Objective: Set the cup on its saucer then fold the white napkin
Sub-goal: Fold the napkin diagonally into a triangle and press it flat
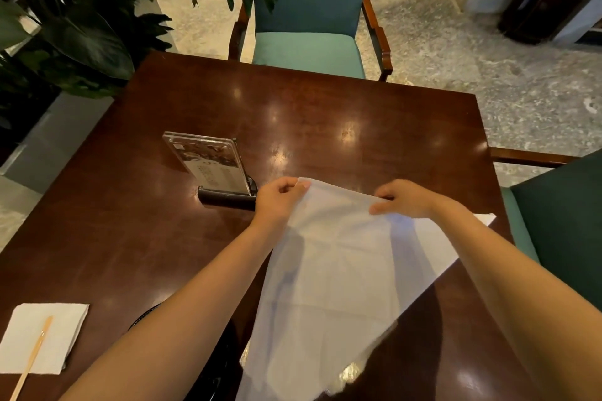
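Thin matt cloth napkin (335,270) over glossy, polished dark wood table (325,114).

Teal armchair (309,10), marble floor (456,58)

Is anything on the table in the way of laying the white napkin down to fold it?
Nothing visible. Both hands, left hand and right hand, hold the napkin over bare table; the menu stand sits off to the left.

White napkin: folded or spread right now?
Spread: white napkin hangs open as one sheet, pinched along its top edge by left hand and right hand.
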Demonstrator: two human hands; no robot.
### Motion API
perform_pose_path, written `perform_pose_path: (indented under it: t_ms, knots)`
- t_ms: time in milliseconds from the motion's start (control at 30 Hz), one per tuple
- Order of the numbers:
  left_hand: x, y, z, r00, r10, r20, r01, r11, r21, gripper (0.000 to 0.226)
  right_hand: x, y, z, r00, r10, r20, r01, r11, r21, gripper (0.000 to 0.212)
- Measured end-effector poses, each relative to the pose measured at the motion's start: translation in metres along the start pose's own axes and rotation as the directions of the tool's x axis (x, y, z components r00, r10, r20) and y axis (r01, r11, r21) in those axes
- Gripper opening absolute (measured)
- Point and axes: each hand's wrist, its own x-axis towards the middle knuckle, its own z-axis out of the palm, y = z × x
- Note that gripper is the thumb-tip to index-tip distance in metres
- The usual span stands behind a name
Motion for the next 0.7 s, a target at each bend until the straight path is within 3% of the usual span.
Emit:
perform_pose_path:
  t_ms: [333,400,467,533,700]
  knots:
    - [-0.061,0.083,0.036,0.945,0.293,0.145,-0.3,0.954,0.026,0.006,-0.072,0.044,-0.019,0.965,0.144,-0.221,-0.14,0.99,0.035,0.013]
    - [-0.074,0.1,0.039,0.927,0.34,0.156,-0.345,0.939,0.0,0.005,-0.089,0.052,-0.024,0.941,0.187,-0.281,-0.175,0.982,0.069,0.032]
    - [-0.086,0.116,0.04,0.916,0.361,0.175,-0.363,0.932,-0.023,0.007,-0.107,0.059,-0.029,0.916,0.224,-0.332,-0.199,0.974,0.11,0.046]
    - [-0.097,0.13,0.041,0.908,0.371,0.194,-0.37,0.928,-0.041,0.009,-0.126,0.062,-0.032,0.892,0.263,-0.367,-0.229,0.964,0.133,0.048]
    - [-0.125,0.147,0.046,0.929,0.291,0.23,-0.276,0.956,-0.096,0.007,-0.167,0.074,-0.032,0.794,0.375,-0.478,-0.295,0.926,0.235,0.026]
